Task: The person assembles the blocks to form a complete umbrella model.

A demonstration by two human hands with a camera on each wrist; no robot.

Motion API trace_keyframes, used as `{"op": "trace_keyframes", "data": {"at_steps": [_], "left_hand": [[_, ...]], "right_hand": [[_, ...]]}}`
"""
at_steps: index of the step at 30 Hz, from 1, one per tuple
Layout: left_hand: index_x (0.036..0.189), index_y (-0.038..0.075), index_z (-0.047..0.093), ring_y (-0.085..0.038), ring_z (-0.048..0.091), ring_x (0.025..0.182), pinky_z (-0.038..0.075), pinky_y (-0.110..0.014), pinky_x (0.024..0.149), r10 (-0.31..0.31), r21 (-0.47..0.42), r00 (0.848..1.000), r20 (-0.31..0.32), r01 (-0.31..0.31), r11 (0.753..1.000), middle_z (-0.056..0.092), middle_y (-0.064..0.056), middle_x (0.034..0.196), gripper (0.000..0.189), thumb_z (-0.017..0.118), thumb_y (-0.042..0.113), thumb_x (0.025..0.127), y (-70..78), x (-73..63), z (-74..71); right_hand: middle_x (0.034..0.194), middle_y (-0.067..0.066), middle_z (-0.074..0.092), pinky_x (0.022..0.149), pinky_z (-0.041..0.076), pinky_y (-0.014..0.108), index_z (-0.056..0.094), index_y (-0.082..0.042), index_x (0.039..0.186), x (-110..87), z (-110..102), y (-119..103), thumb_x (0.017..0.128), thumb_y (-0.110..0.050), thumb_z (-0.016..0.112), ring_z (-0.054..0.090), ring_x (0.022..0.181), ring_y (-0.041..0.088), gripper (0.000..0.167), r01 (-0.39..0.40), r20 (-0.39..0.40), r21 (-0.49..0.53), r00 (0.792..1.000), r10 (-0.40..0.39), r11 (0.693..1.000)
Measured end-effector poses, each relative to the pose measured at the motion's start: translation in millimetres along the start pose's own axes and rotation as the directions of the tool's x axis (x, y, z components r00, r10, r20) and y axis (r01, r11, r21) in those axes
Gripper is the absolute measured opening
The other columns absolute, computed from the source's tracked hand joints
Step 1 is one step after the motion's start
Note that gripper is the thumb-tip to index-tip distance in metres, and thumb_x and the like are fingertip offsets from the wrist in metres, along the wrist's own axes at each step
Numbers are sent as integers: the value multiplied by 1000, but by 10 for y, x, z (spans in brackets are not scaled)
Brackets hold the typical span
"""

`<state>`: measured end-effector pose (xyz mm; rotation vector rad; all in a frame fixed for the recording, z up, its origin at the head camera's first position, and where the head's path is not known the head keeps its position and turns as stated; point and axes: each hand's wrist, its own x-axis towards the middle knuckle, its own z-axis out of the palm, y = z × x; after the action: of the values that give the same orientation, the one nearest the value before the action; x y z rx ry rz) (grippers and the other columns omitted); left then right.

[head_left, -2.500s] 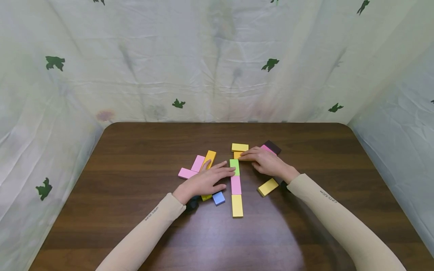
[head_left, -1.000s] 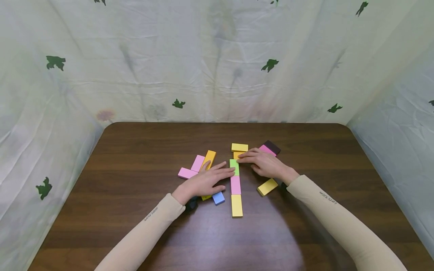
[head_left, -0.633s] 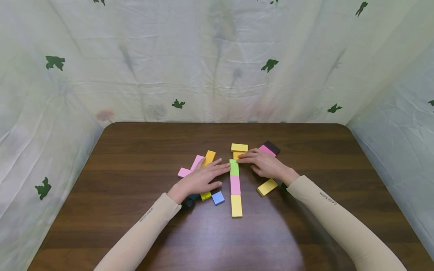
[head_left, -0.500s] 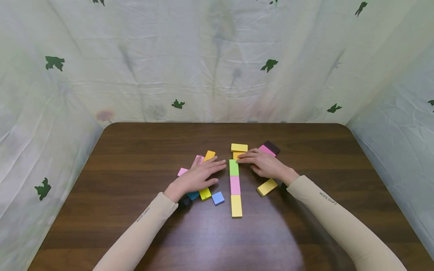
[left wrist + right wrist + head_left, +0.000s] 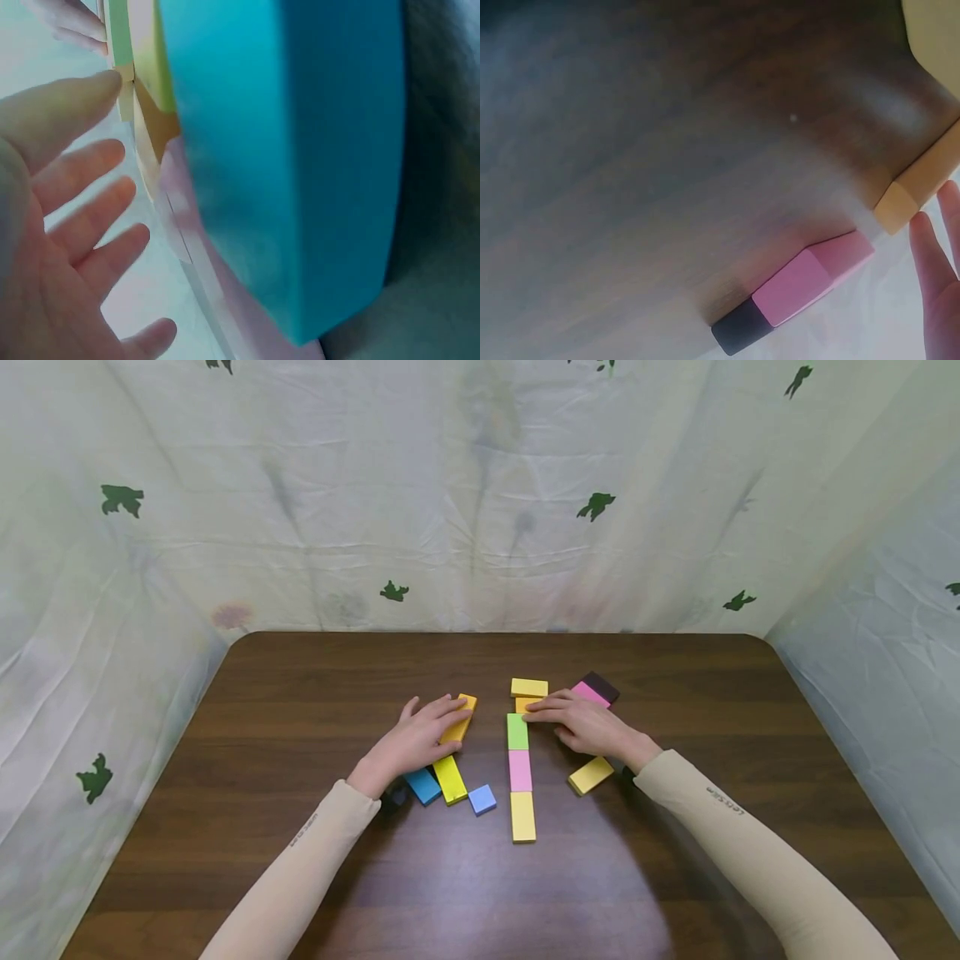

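My left hand (image 5: 410, 742) is spread over the left group of blocks, its fingertips overlapping an orange block (image 5: 459, 727) in the head view. Its thumb and fingers stand apart in the left wrist view, beyond a large blue block (image 5: 285, 187). Pink blocks (image 5: 176, 199) show there too; the hand hides them from the head camera. My right hand (image 5: 588, 723) rests its fingertips where a green block (image 5: 517, 732) meets another orange block (image 5: 524, 704). That green block heads a straight row with a pink block (image 5: 520, 770) and a yellow block (image 5: 523, 817).
Past the row's far end lies a yellow block (image 5: 529, 687) set crosswise. A dark block (image 5: 602, 686) and a pink block (image 5: 592, 693) sit behind the right hand, a loose yellow block (image 5: 590, 775) before it. A bright yellow block (image 5: 450, 779) and small blue block (image 5: 482, 799) lie left.
My left hand has left the green block and moved left over the pink and orange blocks, uncovering the yellow and blue ones. The right hand has hardly moved.
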<state>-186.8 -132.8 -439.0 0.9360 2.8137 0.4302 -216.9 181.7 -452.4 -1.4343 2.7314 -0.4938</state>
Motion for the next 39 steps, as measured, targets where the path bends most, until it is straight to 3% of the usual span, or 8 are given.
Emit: {"op": "trace_keyframes", "data": {"at_steps": [12,21,27,31,35,39], "left_hand": [[141,9,48,-33,27,139,13,-62,108,-92,36,996,16,91,995,37,-14,149,61,68,35,89,29,66,27],[143,12,46,-29,28,139,12,-62,108,-69,64,994,82,64,996,34,-10,151,61,68,31,90,65,142,16],[143,8,45,-28,32,137,12,-60,109,-14,42,994,108,10,999,35,-8,151,59,68,20,90,76,190,6],[140,5,48,-27,35,136,17,-58,109,16,10,997,75,-17,1000,39,-9,149,55,66,5,89,75,218,-4],[138,4,50,-27,37,134,21,-55,109,1,-25,999,39,0,1000,41,-11,147,55,62,-9,86,68,239,-16],[138,6,51,-29,41,131,25,-50,109,-42,-32,998,36,43,999,43,-14,144,55,60,-11,86,62,244,-29]], "right_hand": [[134,5,56,94,44,44,62,-12,129,11,-16,-21,85,4,57,47,120,30,48,-2,4,-1,1000,2,1000],[135,4,55,95,43,43,61,-13,131,0,-14,-25,85,3,59,46,122,29,48,-37,32,-2,999,37,999],[135,4,56,94,44,44,62,-13,130,-3,-6,-25,85,2,60,47,121,29,48,-32,27,2,999,31,1000],[135,3,55,95,43,44,61,-13,130,-1,2,-17,85,2,60,46,122,29,48,-30,26,-2,999,30,1000],[136,3,55,96,43,44,61,-13,131,-1,1,-12,85,2,60,46,122,29,48,-35,28,-5,999,35,999],[136,3,55,96,43,44,61,-13,131,-2,-6,-19,86,2,60,46,122,29,48,-36,27,2,999,36,999]]}}
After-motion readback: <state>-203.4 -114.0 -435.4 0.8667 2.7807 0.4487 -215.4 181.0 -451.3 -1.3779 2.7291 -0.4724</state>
